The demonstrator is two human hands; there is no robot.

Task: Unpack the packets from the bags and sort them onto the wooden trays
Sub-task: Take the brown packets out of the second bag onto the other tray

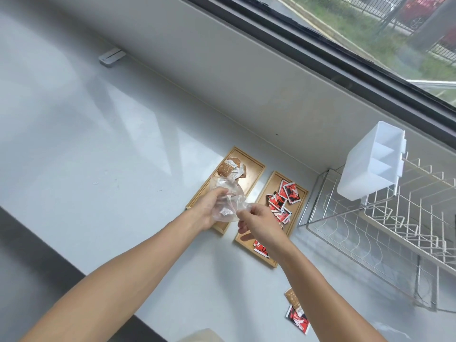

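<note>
Two wooden trays lie side by side on the grey counter. The left tray [254, 166] holds a few brown packets [228, 167]. The right tray [271, 180] holds several red packets [283, 197]. Over the left tray I hold a crumpled clear plastic bag [228, 201]: my left hand [209, 208] grips its left side, and my right hand [257, 222] pinches its right edge. Whether anything is left inside the bag cannot be told. Nearer to me, a brown packet [292, 297] and a red packet [298, 319] lie loose on the counter.
A wire dish rack [385, 230] stands to the right of the trays, with a white plastic divided holder [370, 166] hung on it. A small grey device [111, 56] sits far left against the wall. A window runs along the back. The counter's front edge is at lower left.
</note>
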